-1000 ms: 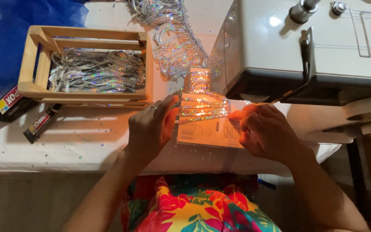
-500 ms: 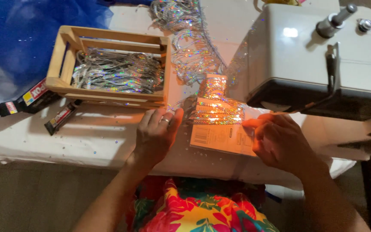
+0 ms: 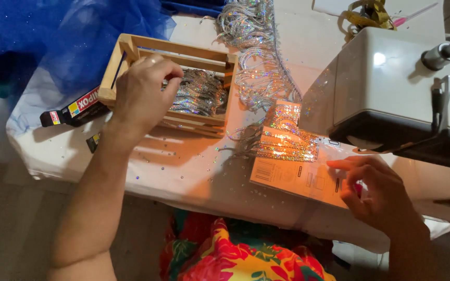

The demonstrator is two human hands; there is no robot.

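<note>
While we look down from the head camera, our left hand (image 3: 144, 93) reaches into the wooden crate (image 3: 123, 57) at the far left of the white table (image 3: 183, 171), its fingers (image 3: 170, 86) curled and bunched together over the silver holographic fringe (image 3: 199, 91) lying inside; we cannot tell whether they have actually pinched a strand, since the knuckles hide the tips. A ring shows on one finger. Our right hand (image 3: 376, 195) rests near the right edge of the table, fingers loosely spread and half bent, the fingertips touching a flat packet with a paper label (image 3: 298, 177) without gripping it. On the far end of that packet lies a bundle of iridescent sequin trim (image 3: 285, 138), lit orange, just beside the base of the white sewing machine (image 3: 407, 78) at the right. More silver fringe (image 3: 256, 47) trails from the far side of the table down toward the bundle, between crate and machine. Left of the crate lie a black and red tube (image 3: 74, 109) and, farther left, blue tulle (image 3: 42, 36) with glitter specks. Nearest us, a floral garment (image 3: 240, 255) in bright colours covers our lap.
</note>
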